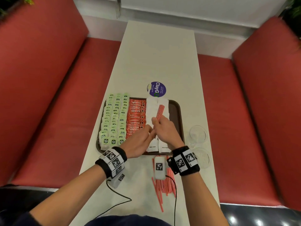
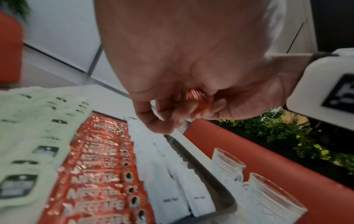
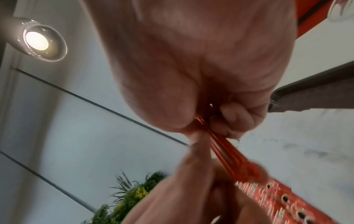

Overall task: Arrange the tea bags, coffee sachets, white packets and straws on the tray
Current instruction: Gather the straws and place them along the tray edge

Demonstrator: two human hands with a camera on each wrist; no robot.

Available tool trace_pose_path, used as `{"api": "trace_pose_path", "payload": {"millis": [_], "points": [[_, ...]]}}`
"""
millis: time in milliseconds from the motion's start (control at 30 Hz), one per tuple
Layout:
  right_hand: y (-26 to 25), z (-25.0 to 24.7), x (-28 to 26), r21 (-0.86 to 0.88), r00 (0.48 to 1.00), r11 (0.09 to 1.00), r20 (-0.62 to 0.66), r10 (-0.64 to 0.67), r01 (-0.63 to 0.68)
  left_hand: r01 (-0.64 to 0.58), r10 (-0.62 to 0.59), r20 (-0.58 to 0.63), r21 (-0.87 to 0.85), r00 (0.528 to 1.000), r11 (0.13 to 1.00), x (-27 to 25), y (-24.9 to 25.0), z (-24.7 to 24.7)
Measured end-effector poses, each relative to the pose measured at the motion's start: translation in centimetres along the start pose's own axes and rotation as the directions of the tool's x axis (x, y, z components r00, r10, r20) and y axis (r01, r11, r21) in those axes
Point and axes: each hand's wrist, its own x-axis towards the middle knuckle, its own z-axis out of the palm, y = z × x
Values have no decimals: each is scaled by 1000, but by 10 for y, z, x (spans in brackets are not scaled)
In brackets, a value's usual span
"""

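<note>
On the dark brown tray (image 1: 176, 115) lie rows of green tea bags (image 1: 114, 118) at the left, red coffee sachets (image 1: 136, 118) in the middle and white packets (image 1: 150, 108) to their right. My right hand (image 1: 157, 122) grips a bundle of red-and-white straws (image 1: 160, 111), tilted above the white packets. The straws (image 3: 220, 151) run out of its curled fingers in the right wrist view. My left hand (image 1: 150, 132) reaches in from the left, and its fairly straight fingers (image 2: 166, 121) touch the bundle's near end (image 2: 197, 97).
Several loose straws (image 1: 162, 186) lie on the white table in front of the tray. Two clear plastic cups (image 1: 197, 133) (image 1: 202, 158) stand right of the tray. A purple round sticker (image 1: 156, 89) sits beyond it. Red bench seats flank the narrow table.
</note>
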Motion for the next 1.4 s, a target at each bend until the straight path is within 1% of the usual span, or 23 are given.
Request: {"api": "trace_pose_path", "payload": {"millis": [33,67,133,167,200,233,300,333,400,433,467,500,567,633,700,800,933,1100,1233,1333,1400], "points": [[4,-5,10,-63,1000,998,6,12,-11,29,-28,-17,30,999,999,1,-2,-7],[10,-10,25,-172,1000,985,6,17,-16,62,-59,-50,51,997,997,1,-6,-14],[27,-24,62,-383,998,922,-15,57,-58,127,-115,-160,62,980,990,2,-21,-32],[34,-31,79,-466,996,880,-39,83,-91,169,-152,-226,60,962,984,3,-34,-41],[40,-37,95,-547,994,830,-70,88,-112,220,-196,-292,51,936,974,3,-48,-52],[46,-41,110,-617,992,777,-88,92,-126,282,-248,-360,45,900,958,2,-66,-61],[53,-48,133,-695,988,702,-103,117,-155,412,-342,-466,55,816,910,-3,-103,-75],[55,-49,142,-719,988,677,-99,122,-156,469,-383,-499,54,777,882,-7,-118,-80],[52,-50,151,-704,980,683,-102,172,-193,561,-462,-527,35,713,827,-11,-140,-87],[51,-49,154,-696,975,686,-104,196,-212,599,-505,-519,18,690,801,-13,-147,-88],[53,-47,158,-691,970,685,-109,218,-232,624,-536,-505,7,677,781,-13,-153,-89],[54,-46,159,-684,965,686,-117,234,-249,639,-557,-480,8,677,769,-12,-161,-88],[58,-41,160,-674,956,682,-144,256,-284,632,-549,-437,61,713,772,-11,-170,-87],[63,-36,160,-654,951,693,-166,260,-303,601,-511,-436,92,741,794,-8,-174,-84],[66,-34,161,-647,951,698,-179,254,-308,581,-490,-447,86,748,809,-5,-170,-81],[70,-34,159,-651,952,695,-210,221,-305,581,-478,-471,92,741,809,-3,-166,-79],[75,-37,154,-661,956,693,-247,161,-287,580,-480,-469,86,741,810,-3,-161,-79],[82,-30,147,-653,942,702,-328,74,-282,577,-486,-466,66,739,814,-4,-158,-81],[89,-25,147,-618,942,740,-331,62,-265,566,-491,-463,27,738,824,-4,-158,-81],[89,-25,146,-611,942,747,-330,59,-260,572,-497,-461,28,735,820,-5,-160,-81],[88,-23,144,-609,948,749,-307,80,-261,574,-497,-461,33,735,819,-6,-160,-81]]}}
